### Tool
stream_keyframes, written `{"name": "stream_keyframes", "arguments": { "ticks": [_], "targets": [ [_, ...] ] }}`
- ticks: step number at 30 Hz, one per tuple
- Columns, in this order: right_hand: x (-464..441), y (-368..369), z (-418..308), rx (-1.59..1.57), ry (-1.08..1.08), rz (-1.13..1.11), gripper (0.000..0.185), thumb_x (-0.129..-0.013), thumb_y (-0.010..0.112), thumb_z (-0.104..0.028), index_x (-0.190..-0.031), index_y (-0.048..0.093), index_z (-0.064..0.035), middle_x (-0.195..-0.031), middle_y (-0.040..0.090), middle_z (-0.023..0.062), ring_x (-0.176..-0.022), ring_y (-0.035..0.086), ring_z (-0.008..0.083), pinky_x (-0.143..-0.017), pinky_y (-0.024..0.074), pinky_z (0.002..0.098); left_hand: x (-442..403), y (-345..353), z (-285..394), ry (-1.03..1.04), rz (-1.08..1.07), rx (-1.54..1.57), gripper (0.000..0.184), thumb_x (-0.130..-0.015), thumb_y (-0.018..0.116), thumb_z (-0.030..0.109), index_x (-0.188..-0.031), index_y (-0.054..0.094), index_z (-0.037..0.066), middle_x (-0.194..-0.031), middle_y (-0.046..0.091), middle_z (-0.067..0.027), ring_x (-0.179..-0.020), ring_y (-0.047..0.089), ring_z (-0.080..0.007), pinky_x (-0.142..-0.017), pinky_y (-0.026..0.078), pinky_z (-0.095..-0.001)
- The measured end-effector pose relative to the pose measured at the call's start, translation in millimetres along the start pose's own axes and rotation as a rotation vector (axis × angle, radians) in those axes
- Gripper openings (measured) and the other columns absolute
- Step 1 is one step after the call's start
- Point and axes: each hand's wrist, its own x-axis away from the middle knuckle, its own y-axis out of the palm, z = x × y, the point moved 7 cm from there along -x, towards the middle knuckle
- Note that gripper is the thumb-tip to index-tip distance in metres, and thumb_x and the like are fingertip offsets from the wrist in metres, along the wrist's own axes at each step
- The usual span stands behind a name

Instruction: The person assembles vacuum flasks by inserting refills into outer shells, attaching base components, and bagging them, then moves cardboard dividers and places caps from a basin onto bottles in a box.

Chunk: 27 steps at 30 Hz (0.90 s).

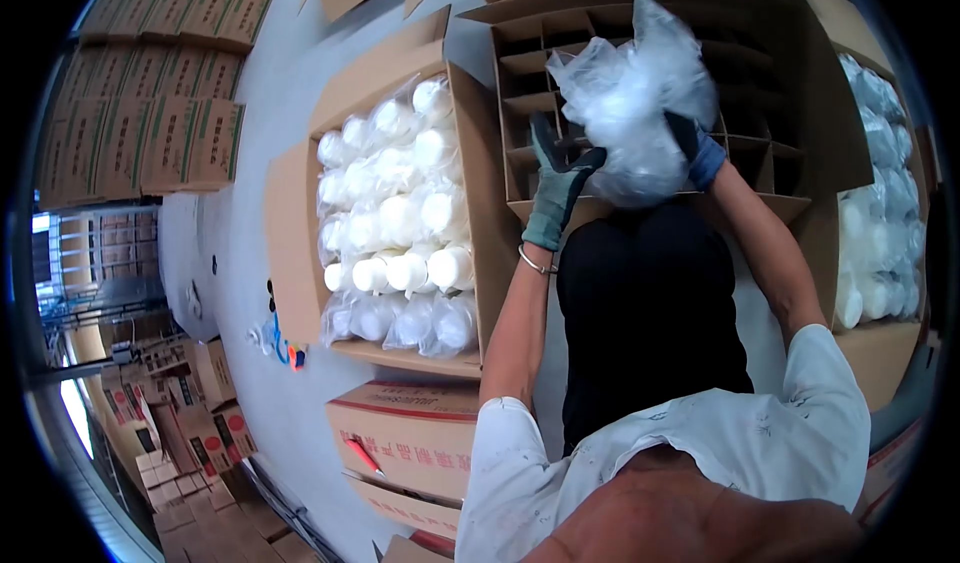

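Observation:
A bunch of clear plastic bags (pixel 640 103) is over the near part of an open carton (pixel 790 203) with cardboard dividers. My right hand (pixel 695 150), in a dark and blue glove, is closed on the right side of the plastic. My left hand (pixel 560 178), in a green and dark glove, has thumb and fingers apart at the left of the plastic, above the carton's near left corner. Whether its thumb touches the plastic I cannot tell. Left of it, another open carton (pixel 490 213) holds rows of white items (pixel 395 218), many in clear plastic.
On the right, a third open carton (pixel 880 348) holds bagged white items. A closed printed carton (pixel 410 423) with a red tool (pixel 362 453) on it lies at the lower left. Stacked cartons (pixel 150 93) stand at the far left. Blue and orange objects (pixel 295 355) lie on the floor.

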Motion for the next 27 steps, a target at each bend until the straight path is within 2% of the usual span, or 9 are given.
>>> {"name": "stream_keyframes", "arguments": {
  "ticks": [1, 7, 10, 11, 15, 18, 22, 23, 27],
  "targets": [
    [4, 9, 4, -0.001, 0.006, -0.071, 0.032, -0.091, 0.058, -0.029, -0.112, 0.058, -0.0034, -0.106, 0.062, 0.0085, -0.095, 0.058, 0.0178, -0.085, 0.0497, 0.0301, 5, -5, -7, 0.406, -0.146, -0.655, 0.074, -0.086, 0.067, 0.017, -0.144, 0.023, 0.006, -0.127, 0.05, -0.0117, -0.118, 0.047, -0.0231, -0.102, 0.039, -0.0396],
    [2, 57, 13, 0.158, -0.044, -0.26, 0.036, -0.089, 0.062, -0.029, -0.112, 0.059, -0.0025, -0.107, 0.063, 0.0099, -0.097, 0.059, 0.019, -0.085, 0.0492, 0.0307, 24, -30, -77, 0.197, -0.284, -0.862, 0.033, -0.089, 0.056, 0.01, -0.121, 0.052, 0.003, -0.116, 0.058, -0.0094, -0.102, 0.058, -0.0199, -0.09, 0.047, -0.0334],
    [-35, 81, -19, 1.136, -0.654, -0.215, 0.047, -0.08, 0.068, -0.03, -0.115, 0.058, -0.0001, -0.11, 0.064, 0.0153, -0.102, 0.06, 0.024, -0.088, 0.0483, 0.0328, 28, -48, -49, 0.155, -0.124, -0.102, 0.032, -0.094, 0.05, 0.015, -0.123, 0.052, 0.003, -0.121, 0.055, -0.0121, -0.101, 0.059, -0.0195, -0.091, 0.048, -0.0345],
    [-29, 87, -20, 1.378, -0.485, -0.127, 0.058, -0.076, 0.069, -0.03, -0.123, 0.053, 0.0012, -0.119, 0.058, 0.0215, -0.111, 0.056, 0.03, -0.097, 0.0433, 0.0369, 28, -37, -36, 0.083, -0.147, 0.166, 0.03, -0.092, 0.053, 0.012, -0.12, 0.054, 0.002, -0.12, 0.056, -0.0118, -0.104, 0.057, -0.0197, -0.091, 0.047, -0.0341],
    [9, 101, 23, 1.522, -0.972, -0.39, 0.062, -0.081, 0.064, -0.026, -0.134, 0.043, -0.0013, -0.137, 0.043, 0.0214, -0.125, 0.042, 0.0349, -0.109, 0.03, 0.0391, 25, -25, -12, 0.486, -0.114, -0.761, 0.029, -0.082, 0.06, 0.012, -0.11, 0.062, 0.006, -0.112, 0.06, -0.0129, -0.109, 0.055, -0.0262, -0.092, 0.044, -0.04],
    [7, 70, 40, 0.879, -0.142, -0.413, 0.068, -0.082, 0.07, -0.026, -0.137, 0.039, -0.0001, -0.136, 0.046, 0.0147, -0.124, 0.045, 0.0258, -0.109, 0.0324, 0.0365, 11, -28, -26, 0.323, -0.053, -0.729, 0.031, -0.078, 0.061, 0.021, -0.106, 0.065, 0.008, -0.103, 0.066, -0.0131, -0.106, 0.057, -0.0298, -0.09, 0.042, -0.0459],
    [29, 57, 31, 0.445, 0.055, -0.465, 0.072, -0.08, 0.074, -0.023, -0.139, 0.038, -0.0037, -0.133, 0.049, 0.0112, -0.123, 0.045, 0.019, -0.107, 0.0351, 0.0329, 4, -22, -86, 0.036, -0.258, -0.478, 0.03, -0.089, 0.051, 0.01, -0.117, 0.058, 0.005, -0.121, 0.055, -0.0159, -0.111, 0.053, -0.0256, -0.094, 0.043, -0.0351],
    [29, 47, 30, 0.543, -0.016, -0.438, 0.069, -0.08, 0.073, -0.022, -0.138, 0.04, -0.0035, -0.131, 0.05, 0.0109, -0.12, 0.047, 0.0188, -0.106, 0.0362, 0.0326, 11, -6, -74, 0.295, -0.475, -0.57, 0.034, -0.091, 0.05, 0.012, -0.124, 0.054, 0.003, -0.127, 0.052, -0.0161, -0.113, 0.052, -0.0227, -0.095, 0.043, -0.031],
    [40, 8, 8, 0.817, -0.316, -0.228, 0.048, -0.083, 0.069, -0.018, -0.125, 0.053, -0.0016, -0.12, 0.059, 0.0096, -0.109, 0.054, 0.0164, -0.097, 0.0424, 0.0308, 33, -1, -59, -0.175, -0.556, -0.008, 0.044, -0.093, 0.054, 0.016, -0.133, 0.046, 0.001, -0.13, 0.051, -0.0096, -0.119, 0.048, -0.0168, -0.1, 0.04, -0.0298]
  ]
}}
